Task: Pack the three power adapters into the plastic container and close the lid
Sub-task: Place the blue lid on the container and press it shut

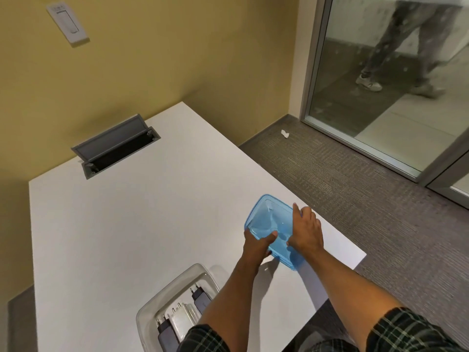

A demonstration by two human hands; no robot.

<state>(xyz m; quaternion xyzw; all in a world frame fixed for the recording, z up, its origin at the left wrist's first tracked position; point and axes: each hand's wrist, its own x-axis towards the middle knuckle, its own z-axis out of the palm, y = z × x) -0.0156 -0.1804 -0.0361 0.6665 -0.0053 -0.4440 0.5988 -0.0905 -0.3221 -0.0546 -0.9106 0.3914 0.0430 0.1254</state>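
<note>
Near the table's right edge, my left hand and right hand grip the translucent blue rectangular plastic lid, with the clear plastic container lying toward me, left.

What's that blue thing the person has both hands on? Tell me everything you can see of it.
It is the blue lid, a rounded rectangle of see-through plastic with a raised rim, glossy with glare. It sits near the right edge of the white table, its near end lifted, apart from the clear container it belongs to. The left hand grips its near left edge, thumb on top; the right hand lies across its right side.
</note>
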